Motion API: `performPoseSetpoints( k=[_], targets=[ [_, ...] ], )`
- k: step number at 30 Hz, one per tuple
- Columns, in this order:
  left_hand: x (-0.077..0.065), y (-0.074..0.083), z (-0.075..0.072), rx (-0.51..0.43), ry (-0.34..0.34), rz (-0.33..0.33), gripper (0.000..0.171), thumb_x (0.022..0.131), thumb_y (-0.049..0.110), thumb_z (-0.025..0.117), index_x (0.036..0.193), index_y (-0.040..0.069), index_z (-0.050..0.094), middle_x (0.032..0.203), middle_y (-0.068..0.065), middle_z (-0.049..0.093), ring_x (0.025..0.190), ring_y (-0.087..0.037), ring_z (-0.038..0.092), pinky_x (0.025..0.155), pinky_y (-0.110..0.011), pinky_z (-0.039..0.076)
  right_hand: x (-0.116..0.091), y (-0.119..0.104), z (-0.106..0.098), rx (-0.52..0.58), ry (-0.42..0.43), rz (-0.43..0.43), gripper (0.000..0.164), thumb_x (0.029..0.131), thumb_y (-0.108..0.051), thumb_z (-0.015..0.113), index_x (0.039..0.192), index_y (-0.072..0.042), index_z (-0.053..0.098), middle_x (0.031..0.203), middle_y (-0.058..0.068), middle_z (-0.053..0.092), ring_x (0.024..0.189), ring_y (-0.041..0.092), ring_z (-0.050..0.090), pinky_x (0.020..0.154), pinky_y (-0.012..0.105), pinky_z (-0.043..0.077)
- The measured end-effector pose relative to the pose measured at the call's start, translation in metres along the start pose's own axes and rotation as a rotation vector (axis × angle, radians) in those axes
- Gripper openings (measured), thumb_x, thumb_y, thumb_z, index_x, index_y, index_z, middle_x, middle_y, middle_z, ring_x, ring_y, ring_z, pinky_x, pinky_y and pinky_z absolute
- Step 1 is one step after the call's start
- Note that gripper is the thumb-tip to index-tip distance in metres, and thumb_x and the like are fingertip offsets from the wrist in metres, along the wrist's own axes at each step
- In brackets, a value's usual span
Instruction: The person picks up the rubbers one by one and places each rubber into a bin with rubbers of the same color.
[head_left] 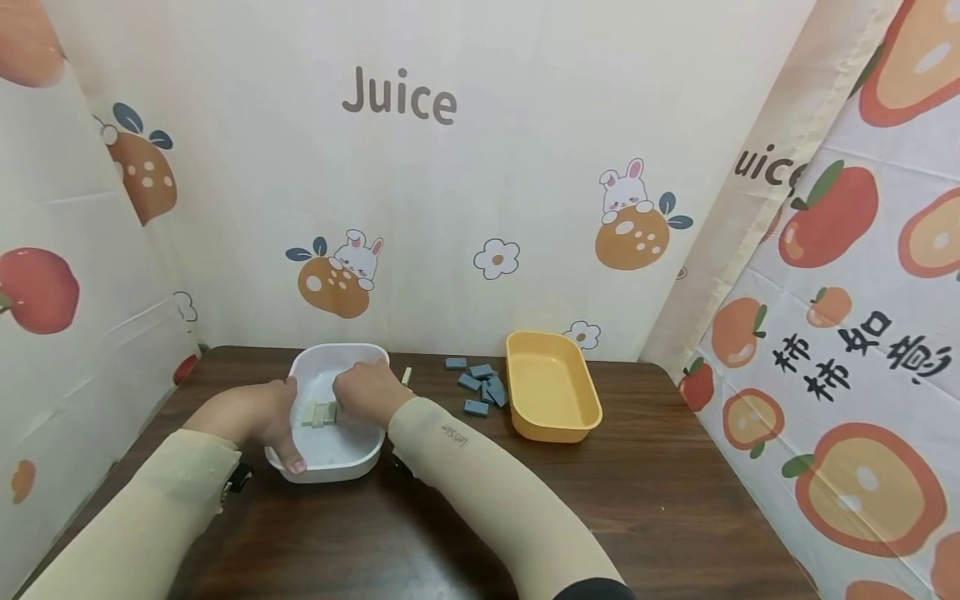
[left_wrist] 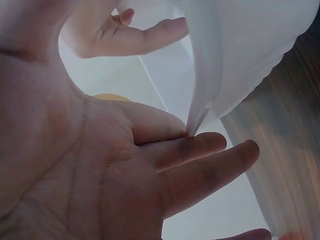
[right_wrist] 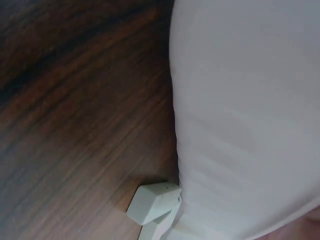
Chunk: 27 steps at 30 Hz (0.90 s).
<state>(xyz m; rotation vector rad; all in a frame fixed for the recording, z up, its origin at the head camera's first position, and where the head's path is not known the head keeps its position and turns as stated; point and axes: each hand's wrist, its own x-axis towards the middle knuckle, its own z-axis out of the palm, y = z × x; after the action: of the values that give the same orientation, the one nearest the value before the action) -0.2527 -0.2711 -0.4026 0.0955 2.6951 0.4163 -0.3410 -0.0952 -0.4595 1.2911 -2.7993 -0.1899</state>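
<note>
A white basin [head_left: 330,475] stands at the left of the table. My left hand [head_left: 266,417] rests on its left rim, the thumb towards the near corner; in the left wrist view its fingers [left_wrist: 210,180] lie fairly straight against the rim. My right hand [head_left: 367,390] is inside the basin with bent fingers, beside several pale green blocks [head_left: 318,415] on the basin floor. Its fingertips are hidden in the head view, so I cannot see whether they hold a block. Outside the right wall lies another pale green block [right_wrist: 152,202], touching a second one.
Several blue-grey blocks [head_left: 483,385] are scattered at the back middle of the brown wooden table [head_left: 600,500]. A yellow basin [head_left: 555,433] stands to their right. Printed curtains [head_left: 495,175] hang behind the table and along both sides.
</note>
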Motion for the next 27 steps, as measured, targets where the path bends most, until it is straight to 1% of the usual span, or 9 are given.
performPoseSetpoints(
  k=[4, 7, 9, 11, 15, 17, 20, 23, 27],
  targets=[
    [0.001, -0.003, 0.001, 0.005, -0.001, 0.001, 0.158, 0.059, 0.046, 0.114, 0.161, -0.03, 0.022, 0.158, -0.057, 0.038, 0.134, -0.064, 0.057, 0.116, -0.082, 0.047, -0.002, 0.0, -0.002, -0.012, -0.025, 0.019, 0.006, 0.101, -0.03, 0.083, 0.105, -0.029, 0.079, 0.094, -0.014, 0.078, 0.089, 0.009, 0.062, 0.102, 0.037, 0.055],
    [0.001, -0.004, 0.001, 0.007, -0.002, 0.005, 0.158, 0.059, 0.047, 0.114, 0.161, -0.03, 0.021, 0.158, -0.057, 0.038, 0.134, -0.064, 0.057, 0.116, -0.082, 0.047, -0.003, 0.001, -0.005, -0.002, -0.044, 0.026, 0.006, 0.101, -0.027, 0.082, 0.105, -0.027, 0.078, 0.094, -0.012, 0.076, 0.088, 0.011, 0.062, 0.095, 0.031, 0.057],
    [0.001, -0.004, 0.001, 0.007, -0.001, 0.008, 0.158, 0.059, 0.047, 0.114, 0.161, -0.03, 0.022, 0.158, -0.057, 0.038, 0.134, -0.064, 0.058, 0.116, -0.082, 0.047, -0.003, 0.003, -0.007, 0.041, -0.062, 0.034, 0.005, 0.103, -0.028, 0.081, 0.107, -0.026, 0.079, 0.096, -0.011, 0.076, 0.088, 0.011, 0.063, 0.089, 0.028, 0.058],
    [0.001, -0.003, 0.001, 0.002, 0.0, 0.011, 0.157, 0.059, 0.047, 0.114, 0.161, -0.03, 0.022, 0.157, -0.057, 0.04, 0.133, -0.064, 0.058, 0.116, -0.082, 0.047, -0.003, 0.007, -0.012, 0.099, -0.075, 0.049, 0.008, 0.105, -0.032, 0.08, 0.111, -0.027, 0.081, 0.101, -0.011, 0.078, 0.089, 0.009, 0.064, 0.085, 0.024, 0.059],
    [0.0, -0.003, 0.001, -0.015, -0.003, 0.011, 0.156, 0.059, 0.045, 0.114, 0.161, -0.03, 0.022, 0.155, -0.056, 0.041, 0.129, -0.062, 0.059, 0.115, -0.082, 0.048, -0.006, 0.02, -0.021, 0.182, -0.054, 0.049, 0.022, 0.108, -0.041, 0.078, 0.123, -0.025, 0.084, 0.118, -0.011, 0.083, 0.098, 0.006, 0.069, 0.091, 0.024, 0.061],
    [0.0, -0.003, 0.001, -0.019, -0.004, 0.007, 0.157, 0.059, 0.045, 0.114, 0.162, -0.029, 0.022, 0.156, -0.056, 0.041, 0.129, -0.062, 0.059, 0.115, -0.083, 0.047, -0.009, 0.028, -0.026, 0.219, -0.045, 0.06, 0.026, 0.11, -0.041, 0.076, 0.126, -0.023, 0.085, 0.124, -0.009, 0.083, 0.102, 0.006, 0.07, 0.094, 0.026, 0.062],
    [0.0, -0.002, 0.001, -0.023, -0.006, -0.007, 0.159, 0.057, 0.047, 0.114, 0.163, -0.028, 0.022, 0.158, -0.056, 0.038, 0.131, -0.063, 0.056, 0.115, -0.084, 0.046, -0.015, 0.043, -0.031, 0.275, -0.045, 0.116, 0.027, 0.11, -0.041, 0.075, 0.127, -0.023, 0.084, 0.123, -0.008, 0.082, 0.099, 0.008, 0.07, 0.09, 0.028, 0.062],
    [0.0, -0.002, 0.001, -0.024, -0.005, -0.014, 0.16, 0.056, 0.048, 0.114, 0.163, -0.027, 0.022, 0.159, -0.056, 0.038, 0.132, -0.064, 0.055, 0.115, -0.085, 0.045, -0.02, 0.059, -0.031, 0.343, -0.043, 0.179, 0.025, 0.11, -0.039, 0.076, 0.125, -0.021, 0.084, 0.115, -0.007, 0.08, 0.094, 0.011, 0.069, 0.082, 0.028, 0.062],
    [0.0, -0.002, 0.001, -0.02, -0.004, -0.013, 0.16, 0.056, 0.048, 0.114, 0.163, -0.028, 0.022, 0.158, -0.056, 0.038, 0.13, -0.063, 0.056, 0.115, -0.085, 0.045, -0.028, 0.078, -0.025, 0.387, 0.014, 0.194, 0.02, 0.111, -0.034, 0.075, 0.119, -0.018, 0.083, 0.109, -0.005, 0.079, 0.092, 0.013, 0.069, 0.083, 0.029, 0.062]
  ],
)
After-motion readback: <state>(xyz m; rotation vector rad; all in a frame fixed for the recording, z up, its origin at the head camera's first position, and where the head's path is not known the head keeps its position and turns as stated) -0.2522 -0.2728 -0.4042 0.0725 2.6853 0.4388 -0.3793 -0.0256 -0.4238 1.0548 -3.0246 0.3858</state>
